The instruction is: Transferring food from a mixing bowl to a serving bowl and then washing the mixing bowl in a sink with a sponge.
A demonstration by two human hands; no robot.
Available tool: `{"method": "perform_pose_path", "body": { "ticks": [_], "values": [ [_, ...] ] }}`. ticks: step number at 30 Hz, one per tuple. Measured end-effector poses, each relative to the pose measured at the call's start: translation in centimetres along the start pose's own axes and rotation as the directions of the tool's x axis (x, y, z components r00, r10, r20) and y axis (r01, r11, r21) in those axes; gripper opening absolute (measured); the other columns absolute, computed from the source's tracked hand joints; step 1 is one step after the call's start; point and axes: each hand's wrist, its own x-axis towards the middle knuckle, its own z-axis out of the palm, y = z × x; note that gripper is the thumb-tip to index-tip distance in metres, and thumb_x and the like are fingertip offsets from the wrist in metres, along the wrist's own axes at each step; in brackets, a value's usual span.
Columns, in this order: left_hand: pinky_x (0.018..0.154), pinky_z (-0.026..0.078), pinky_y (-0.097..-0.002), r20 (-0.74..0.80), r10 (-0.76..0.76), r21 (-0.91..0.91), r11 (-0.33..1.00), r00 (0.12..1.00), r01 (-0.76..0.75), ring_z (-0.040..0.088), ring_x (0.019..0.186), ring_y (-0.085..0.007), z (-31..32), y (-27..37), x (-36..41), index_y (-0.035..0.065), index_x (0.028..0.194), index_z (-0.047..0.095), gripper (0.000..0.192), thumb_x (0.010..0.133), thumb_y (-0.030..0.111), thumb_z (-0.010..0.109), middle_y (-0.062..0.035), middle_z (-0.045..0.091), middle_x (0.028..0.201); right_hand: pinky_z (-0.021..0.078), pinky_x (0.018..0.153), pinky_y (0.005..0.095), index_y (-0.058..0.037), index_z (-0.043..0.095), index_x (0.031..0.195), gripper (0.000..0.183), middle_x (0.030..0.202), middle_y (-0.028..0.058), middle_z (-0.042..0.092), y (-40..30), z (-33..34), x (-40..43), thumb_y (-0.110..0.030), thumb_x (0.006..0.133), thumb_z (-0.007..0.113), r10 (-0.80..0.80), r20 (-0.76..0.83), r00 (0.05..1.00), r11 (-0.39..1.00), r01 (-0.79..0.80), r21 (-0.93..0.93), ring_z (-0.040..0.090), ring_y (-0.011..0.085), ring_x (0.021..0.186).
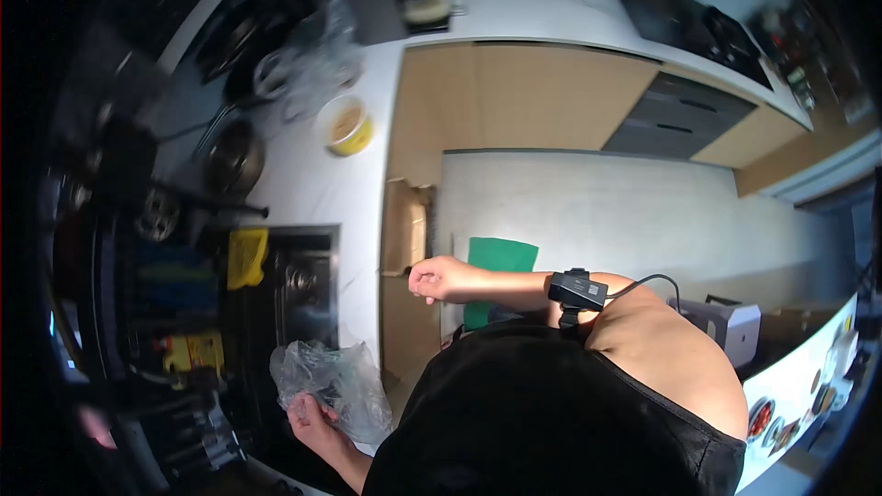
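Note:
My left hand (313, 420) pinches a crumpled clear plastic bag (358, 386) at the edge of the dark sink (306, 310). The bag hangs loosely over the sink's near corner and the white counter edge. My right hand (437, 279) is held in front of the wooden cabinet, its fingers curled in with nothing visible in them. A black device (579, 291) with a cable is strapped to my right arm. Over the sink's far rim lies a yellow item (247, 258), perhaps a cloth or a strainer.
A yellow and white tub (348, 125) stands on the white counter (296, 186), near a metal bowl (234, 158) and bunched clear plastic (324, 62). Beside my right forearm is a green sheet-like thing (503, 256). An opened cardboard box (406, 227) sits by the cabinet.

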Motion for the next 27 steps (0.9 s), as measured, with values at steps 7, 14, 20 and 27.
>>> {"method": "perform_pose_path", "body": {
  "ticks": [7,14,20,27],
  "values": [
    [0.042,0.035,-0.0189,0.199,0.007,0.062,0.998,0.98,-0.02,0.044,0.052,-0.0062,11.7,2.2,-3.7,0.0016,0.093,0.051,0.012,0.082,0.007,0.055,-0.003,0.052,0.074,0.0467,0.056,0.0251,-0.0006,0.055,0.085,0.015,0.076,0.0072,0.06,2.0,-9.3,-6.2,-0.015,0.081,0.054,-0.089,-0.17,0.981,0.988,0.109,0.113,0.056,0.0114,0.06],
    [0.039,0.035,-0.0193,0.586,-0.135,0.243,0.97,0.799,-0.014,0.043,0.044,-0.0057,21.1,4.2,-8.3,0.0022,0.094,0.053,0.014,0.083,0.009,0.055,-0.0002,0.05,0.06,0.0293,0.098,0.0417,-0.0108,0.011,0.136,0.101,0.124,0.0241,0.034,-2.4,-9.2,-9.5,-0.036,0.061,0.074,-0.385,0.044,0.922,0.78,0.35,-0.519,0.034,0.0358,0.117],
    [0.05,0.034,-0.0169,0.379,0.131,0.186,0.959,0.916,-0.215,0.041,0.054,-0.0022,19.4,2.5,-5.8,0.0004,0.079,0.058,0.004,0.079,0.004,0.059,0.0031,0.053,0.065,0.0463,0.064,0.0294,-0.0045,0.049,0.101,0.034,0.076,0.0064,0.056,-1.4,-12.4,-6.4,-0.015,0.073,0.065,-0.437,-0.198,0.877,0.889,0.389,-0.241,0.056,0.0159,0.071],
    [0.06,0.044,-0.0329,0.341,0.357,0.639,0.591,0.87,-0.493,0.055,0.066,-0.0252,19.6,2.9,-6.8,0.0054,0.079,0.062,0.016,0.067,0.013,0.068,-0.0094,0.054,0.075,0.0362,0.052,0.0183,-0.0038,0.051,0.087,0.017,0.065,-0.0044,0.047,-2.1,-16.1,-9.2,-0.006,0.076,0.063,-0.37,-0.226,0.901,0.909,0.301,-0.289,0.041,0.0021,0.058]
  ]
}}
